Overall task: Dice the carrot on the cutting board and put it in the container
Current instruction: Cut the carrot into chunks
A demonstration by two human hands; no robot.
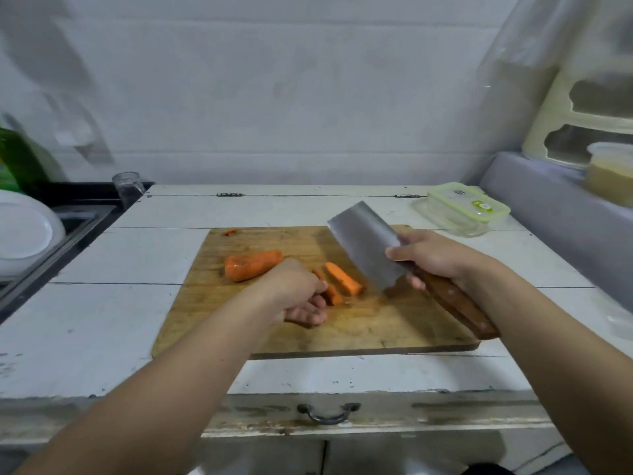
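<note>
Mid-dicing on cutting board (342, 323). Left hand (296, 291) curled, steadying carrot strips (343, 279) at board centre; uncut carrot chunk (251, 265) just beside. Right hand (430, 257) gripped cleaver (368, 245), lifted. Next: crosswise cuts, fingertips tucked. Container (467, 210) beyond board, lidded.

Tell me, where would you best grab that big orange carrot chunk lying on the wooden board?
Grip the big orange carrot chunk across its thick rounded middle, coming from above, probably. It lies flat on the wooden cutting board, lengthwise left to right, both long sides free.
</note>
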